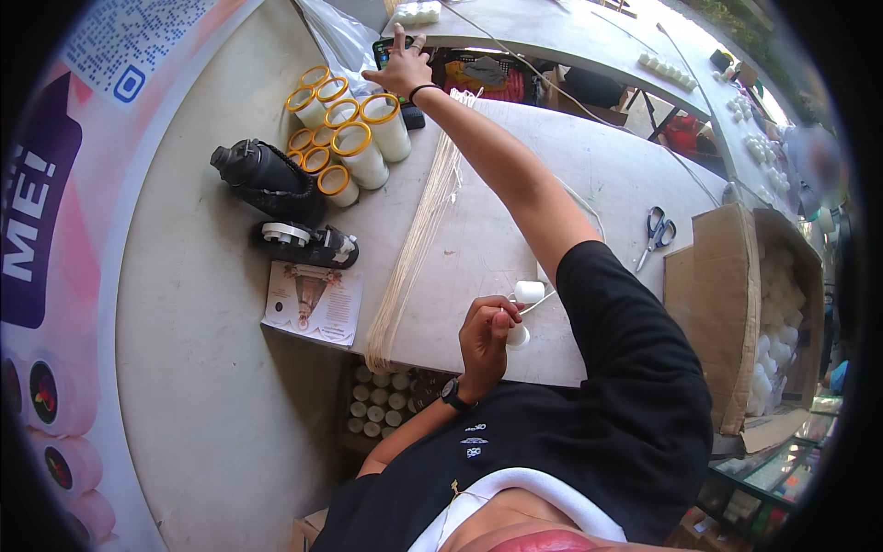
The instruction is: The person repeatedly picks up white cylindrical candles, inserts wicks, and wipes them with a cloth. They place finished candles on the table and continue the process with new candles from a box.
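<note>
Two hands at work: left hand [487, 336] clamped on a small white candle [518, 336], light, brittle wax, best held round its body. Right hand [401, 66], fingers spread, reaches past yellow-rimmed jars [354, 143] across the desk [497, 230].

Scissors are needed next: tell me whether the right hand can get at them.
Probably yes: the scissors lie uncovered on the table beside that arm; the right hand, by the yellow-rimmed candles, needs pulling back.

Black short-sleeved top [589, 405], sleeve ending above the elbow, small white printed marks on the chest just below the wristwatch. Left wrist has a dark wristwatch [452, 394] with round face; right wrist has a thin black band [424, 89]. White collar edge shows below the printed marks, forearms bare.
</note>
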Action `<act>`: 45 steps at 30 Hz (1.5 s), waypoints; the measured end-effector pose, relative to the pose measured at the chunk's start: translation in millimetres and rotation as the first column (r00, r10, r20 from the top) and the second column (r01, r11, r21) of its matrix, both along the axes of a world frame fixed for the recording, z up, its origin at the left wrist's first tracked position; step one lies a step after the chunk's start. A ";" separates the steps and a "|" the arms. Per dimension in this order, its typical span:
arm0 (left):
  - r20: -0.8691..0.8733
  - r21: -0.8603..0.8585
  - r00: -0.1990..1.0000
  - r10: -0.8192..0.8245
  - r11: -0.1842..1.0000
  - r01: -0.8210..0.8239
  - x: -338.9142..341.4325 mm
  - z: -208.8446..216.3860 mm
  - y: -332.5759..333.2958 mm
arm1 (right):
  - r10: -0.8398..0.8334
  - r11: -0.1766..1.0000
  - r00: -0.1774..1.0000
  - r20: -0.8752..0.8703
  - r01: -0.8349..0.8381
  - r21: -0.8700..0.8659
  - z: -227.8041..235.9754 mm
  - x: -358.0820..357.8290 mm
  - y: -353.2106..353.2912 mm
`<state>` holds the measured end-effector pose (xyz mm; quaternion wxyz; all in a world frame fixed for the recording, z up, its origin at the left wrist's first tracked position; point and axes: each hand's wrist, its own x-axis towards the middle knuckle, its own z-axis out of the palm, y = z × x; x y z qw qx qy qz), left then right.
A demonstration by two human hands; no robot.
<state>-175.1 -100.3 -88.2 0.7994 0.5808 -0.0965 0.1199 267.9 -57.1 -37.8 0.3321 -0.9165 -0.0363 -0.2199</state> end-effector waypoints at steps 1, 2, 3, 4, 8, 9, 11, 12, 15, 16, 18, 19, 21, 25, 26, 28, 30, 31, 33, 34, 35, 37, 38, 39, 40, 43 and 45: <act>0.003 0.030 1.000 0.003 1.000 -0.003 -0.1 0.2 1.7 | -0.004 1.000 1.000 -0.029 0.004 -0.007 -2.2 3.0 1.9; -0.004 0.027 1.000 0.008 1.000 -0.008 0.9 0.1 3.4 | -0.014 1.000 0.998 -0.057 0.013 -0.017 -3.7 6.0 2.8; 0.000 0.033 1.000 0.019 0.999 -0.019 1.4 0.2 4.7 | -0.014 1.000 0.999 -0.034 0.013 -0.017 -5.9 7.7 3.1; 0.006 0.037 1.000 0.028 0.999 -0.029 2.3 0.0 5.5 | -0.011 1.000 1.000 -0.004 0.011 0.011 -7.4 9.4 2.8; 0.009 0.034 0.998 0.069 0.997 -0.069 7.8 -0.4 5.5 | -0.056 0.998 0.998 -0.012 0.056 -0.006 -7.3 13.4 1.3; 0.006 0.032 0.998 0.069 0.997 -0.069 8.9 -0.1 5.1 | -0.066 0.998 0.997 -0.035 0.066 0.000 -6.4 13.4 1.4; 0.012 0.043 0.998 0.068 0.997 -0.069 9.9 0.8 4.5 | -0.050 0.998 0.998 -0.048 0.051 0.036 -4.8 12.0 1.2; 0.019 0.051 0.998 0.065 0.997 -0.066 10.4 1.1 4.0 | -0.049 0.997 0.998 -0.043 0.052 0.055 -4.2 11.4 1.0; 0.033 0.053 0.998 0.059 0.997 -0.061 11.6 0.5 2.0 | -0.068 0.996 0.998 -0.014 0.069 0.048 -6.1 8.3 0.3; 0.039 0.050 0.998 0.058 0.997 -0.060 11.8 0.0 1.5 | -0.072 0.996 0.997 -0.006 0.072 0.053 -6.8 7.9 0.0; 0.034 0.026 0.998 0.058 0.998 -0.059 11.7 -0.9 0.2 | -0.075 0.996 0.997 0.014 0.074 0.048 -7.7 7.4 0.2; 0.028 0.019 0.998 0.060 0.998 -0.060 11.3 -1.3 -0.2 | -0.072 0.997 0.997 0.001 0.072 0.042 -7.6 7.4 0.5; 0.022 0.014 0.999 0.048 0.999 -0.049 10.2 -1.4 -0.4 | -0.065 0.997 0.998 -0.023 0.066 0.050 -6.7 6.8 1.5; 0.027 -0.001 0.998 0.057 0.998 -0.057 8.8 -0.1 0.7 | -0.081 0.996 0.997 0.003 0.081 -0.025 -4.0 2.4 1.9; 0.028 0.001 0.998 0.061 0.998 -0.061 8.6 -0.1 1.1 | -0.080 0.997 0.997 0.016 0.080 -0.005 -4.0 0.8 1.0; 0.022 0.007 0.997 0.069 0.998 -0.069 8.1 -0.3 1.5 | -0.067 0.997 0.998 -0.004 0.067 0.028 -4.6 -1.9 -2.1; 0.028 0.010 0.997 0.065 0.998 -0.066 7.3 -1.3 1.6 | -0.046 0.999 0.999 0.020 0.045 0.028 -5.5 -3.2 -5.6; 0.030 0.011 0.997 0.067 0.998 -0.067 6.7 -2.0 1.4 | -0.041 0.999 0.999 0.032 0.040 0.035 -5.8 -3.3 -7.3; 0.034 0.035 0.998 0.051 0.998 -0.052 5.4 -3.4 0.9 | -0.024 0.998 0.999 0.048 0.022 0.052 -6.6 -2.5 -9.9; 0.035 0.047 0.998 0.044 0.998 -0.045 4.9 -4.0 0.6 | -0.014 0.998 0.999 0.052 0.010 0.061 -7.1 -1.5 -10.9; 0.039 0.044 0.998 0.044 0.998 -0.046 4.5 -4.4 0.3 | -0.003 0.997 0.999 0.054 -0.001 0.071 -7.7 -0.6 -11.6; 0.048 0.040 0.998 0.045 0.998 -0.047 4.2 -4.8 -0.1 | 0.007 0.997 0.997 0.081 -0.013 0.082 -9.1 1.9 -12.7; 0.046 0.034 0.998 0.043 0.998 -0.045 4.2 -4.8 -0.1 | 0.011 0.996 0.996 0.093 -0.019 0.086 -10.0 3.0 -13.0; 0.046 0.029 0.998 0.044 0.999 -0.045 4.3 -4.7 0.1 | 0.016 0.996 0.995 0.099 -0.025 0.090 -10.7 4.1 -13.3; 0.046 0.029 0.998 0.044 0.999 -0.046 4.6 -4.6 0.5 | 0.021 0.995 0.994 0.104 -0.031 0.094 -11.3 4.9 -13.5; 0.056 0.040 0.997 0.058 0.997 -0.060 5.5 -4.2 2.5 | 0.033 0.995 0.989 0.145 -0.047 0.088 -12.2 4.9 -14.2; 0.049 0.036 0.997 0.059 0.997 -0.061 5.9 -4.2 4.0 | 0.063 0.994 0.987 0.150 -0.076 0.079 -11.6 3.0 -15.1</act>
